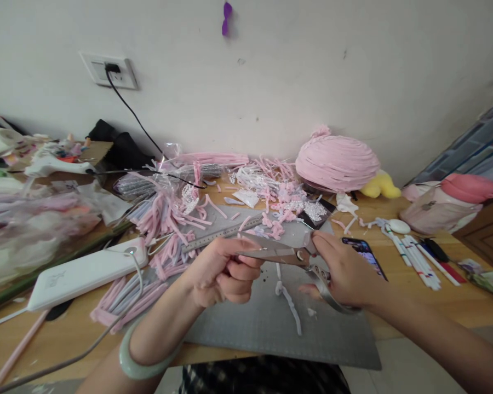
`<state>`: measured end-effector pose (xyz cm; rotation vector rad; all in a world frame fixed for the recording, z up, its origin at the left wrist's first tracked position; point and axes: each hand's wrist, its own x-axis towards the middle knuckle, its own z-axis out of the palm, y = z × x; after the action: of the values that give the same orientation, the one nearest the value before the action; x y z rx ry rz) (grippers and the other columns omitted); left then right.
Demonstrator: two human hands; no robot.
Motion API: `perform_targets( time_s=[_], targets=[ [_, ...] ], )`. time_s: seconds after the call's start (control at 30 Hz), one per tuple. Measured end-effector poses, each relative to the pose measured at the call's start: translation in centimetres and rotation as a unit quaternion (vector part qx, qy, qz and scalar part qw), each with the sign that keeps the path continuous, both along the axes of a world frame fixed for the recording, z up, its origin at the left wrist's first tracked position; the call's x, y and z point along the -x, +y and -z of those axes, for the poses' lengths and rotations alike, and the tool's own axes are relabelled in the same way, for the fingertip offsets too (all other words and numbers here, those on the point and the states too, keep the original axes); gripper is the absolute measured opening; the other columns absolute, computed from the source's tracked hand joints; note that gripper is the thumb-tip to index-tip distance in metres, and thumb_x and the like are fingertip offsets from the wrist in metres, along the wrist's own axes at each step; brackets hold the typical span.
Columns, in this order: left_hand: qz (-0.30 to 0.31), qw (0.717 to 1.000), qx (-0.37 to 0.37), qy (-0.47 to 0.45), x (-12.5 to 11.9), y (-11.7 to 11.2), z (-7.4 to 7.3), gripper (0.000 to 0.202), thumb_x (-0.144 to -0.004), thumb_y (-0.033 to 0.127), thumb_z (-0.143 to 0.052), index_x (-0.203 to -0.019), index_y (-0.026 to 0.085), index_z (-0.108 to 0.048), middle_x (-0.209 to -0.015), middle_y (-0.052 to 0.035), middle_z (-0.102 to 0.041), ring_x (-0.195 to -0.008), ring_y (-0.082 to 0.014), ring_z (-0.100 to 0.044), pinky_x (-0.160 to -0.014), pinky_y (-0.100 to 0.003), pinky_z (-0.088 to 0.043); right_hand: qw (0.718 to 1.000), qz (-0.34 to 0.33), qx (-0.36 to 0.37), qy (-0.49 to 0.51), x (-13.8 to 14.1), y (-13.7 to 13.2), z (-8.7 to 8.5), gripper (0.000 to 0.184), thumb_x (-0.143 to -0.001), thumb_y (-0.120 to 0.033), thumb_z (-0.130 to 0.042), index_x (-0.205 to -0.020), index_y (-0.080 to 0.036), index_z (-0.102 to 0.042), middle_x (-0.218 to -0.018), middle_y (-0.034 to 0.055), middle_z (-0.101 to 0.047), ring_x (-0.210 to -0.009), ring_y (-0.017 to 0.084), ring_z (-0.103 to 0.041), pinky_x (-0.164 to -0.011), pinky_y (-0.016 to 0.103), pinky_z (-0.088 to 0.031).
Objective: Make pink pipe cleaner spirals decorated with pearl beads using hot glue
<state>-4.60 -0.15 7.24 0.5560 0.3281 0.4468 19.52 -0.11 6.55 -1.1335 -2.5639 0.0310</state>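
Observation:
My right hand point(340, 268) is wrapped round the handles of a pair of scissors point(281, 253). Their blades point left, slightly parted, and lie across the fingertips of my left hand point(230, 271). That hand is closed, thumb against curled fingers; whatever it pinches is too small to make out. Below the blades, a pale lilac fuzzy stem point(290, 303) with a knot in it shows against the grey cutting mat point(246, 334). A metal ruler point(213, 236) lies behind my left hand, next to a heap of short pink fuzzy pieces point(273, 225).
A white power bank point(88, 273) with a cable lies at left, near bundles of pink stems point(127, 303). At right are a phone point(365, 257), several white markers point(421, 262) and a pink pouch point(443, 208). A big pink fuzzy coil point(337, 161) stands by the wall.

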Motion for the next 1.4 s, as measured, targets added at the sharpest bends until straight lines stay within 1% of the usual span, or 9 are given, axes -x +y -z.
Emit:
perform_targets(
  time_s=[0.3,0.37,0.5,0.57,0.83,1.0,1.13,1.3,1.4],
  targets=[
    [-0.170,0.981,-0.075,0.065,-1.3,-1.5,-0.6,0.026,-0.072,0.015,-0.043,-0.051,0.018,-0.028,-0.043,0.0104,-0.016,-0.031,-0.0006,-0.008,-0.032,-0.013,-0.017,0.999,0.020,0.023,0.014,0.2,-0.5,0.8,0.040,-0.067,-0.045,-0.065,-0.085,-0.015,-0.047,-0.084,0.0127,-0.056,-0.077,0.025,-0.057,-0.064,0.035,-0.047],
    [-0.148,0.986,-0.053,0.048,-1.1,-1.5,-0.6,0.028,-0.072,0.017,-0.045,-0.051,0.018,-0.027,-0.042,0.0107,-0.016,-0.030,-0.0004,-0.007,-0.031,-0.013,-0.017,1.000,0.021,0.015,0.014,0.2,-0.5,0.8,0.041,-0.068,-0.047,-0.064,-0.086,-0.014,-0.047,-0.084,0.0132,-0.056,-0.076,0.025,-0.057,-0.063,0.035,-0.047],
    [0.006,1.000,0.020,-0.014,-0.3,-0.8,-0.4,0.030,-0.071,0.021,-0.050,-0.050,0.019,-0.028,-0.039,0.0127,-0.010,-0.027,0.0000,0.000,-0.028,-0.014,-0.010,0.999,-0.016,-0.028,0.010,0.0,-0.2,0.4,0.046,-0.068,-0.054,-0.062,-0.086,-0.014,-0.048,-0.087,0.0146,-0.056,-0.077,0.026,-0.056,-0.065,0.037,-0.047],
    [0.057,0.998,0.028,-0.012,0.0,-0.4,-0.4,0.035,-0.069,0.021,-0.052,-0.046,0.019,-0.026,-0.037,0.0127,-0.008,-0.027,0.0000,0.002,-0.027,-0.015,-0.005,0.998,-0.039,-0.046,0.002,-0.1,0.2,0.0,0.050,-0.066,-0.056,-0.062,-0.089,-0.014,-0.049,-0.090,0.0152,-0.057,-0.082,0.027,-0.056,-0.069,0.039,-0.047],
    [0.152,0.984,0.042,0.082,-0.1,0.4,-0.3,0.024,-0.063,0.014,-0.046,-0.042,0.017,-0.035,-0.034,0.0104,-0.013,-0.027,-0.0013,0.002,-0.025,-0.014,0.002,0.988,-0.097,-0.096,-0.072,-0.9,2.5,-1.8,0.055,-0.064,-0.059,-0.060,-0.093,-0.013,-0.054,-0.095,0.0178,-0.057,-0.089,0.032,-0.053,-0.077,0.046,-0.045],
    [0.162,0.982,0.055,0.085,-0.4,0.6,-0.1,0.030,-0.064,0.015,-0.047,-0.040,0.019,-0.028,-0.035,0.0110,-0.009,-0.027,-0.0003,0.004,-0.023,-0.012,-0.001,0.989,-0.080,-0.065,-0.103,-1.3,3.7,-2.9,0.047,-0.062,-0.054,-0.060,-0.091,-0.016,-0.058,-0.104,0.0170,-0.057,-0.097,0.033,-0.051,-0.085,0.049,-0.041],
    [0.154,0.981,0.057,0.102,-0.6,0.6,0.1,0.026,-0.060,0.014,-0.047,-0.042,0.018,-0.029,-0.035,0.0109,-0.009,-0.030,-0.0002,0.006,-0.024,-0.011,0.001,0.985,-0.087,-0.078,-0.125,-1.6,4.1,-3.2,0.046,-0.061,-0.050,-0.062,-0.091,-0.016,-0.059,-0.106,0.0173,-0.057,-0.096,0.033,-0.050,-0.086,0.051,-0.040],
    [0.152,0.983,0.063,0.078,-0.6,0.5,0.1,0.026,-0.061,0.014,-0.051,-0.044,0.018,-0.031,-0.036,0.0115,-0.012,-0.031,-0.0001,0.004,-0.026,-0.011,0.001,0.987,-0.074,-0.066,-0.126,-1.4,3.6,-3.1,0.042,-0.064,-0.050,-0.059,-0.089,-0.017,-0.060,-0.099,0.0164,-0.058,-0.092,0.033,-0.050,-0.085,0.052,-0.040],
    [0.115,0.991,0.048,0.051,-0.6,0.2,0.1,0.021,-0.063,0.015,-0.053,-0.050,0.017,-0.037,-0.036,0.0124,-0.015,-0.028,0.0000,0.002,-0.025,-0.012,-0.003,0.990,-0.054,-0.059,-0.116,-1.3,3.1,-3.0,0.043,-0.064,-0.057,-0.059,-0.084,-0.018,-0.060,-0.091,0.0148,-0.058,-0.087,0.032,-0.051,-0.082,0.052,-0.040]
  ],
)
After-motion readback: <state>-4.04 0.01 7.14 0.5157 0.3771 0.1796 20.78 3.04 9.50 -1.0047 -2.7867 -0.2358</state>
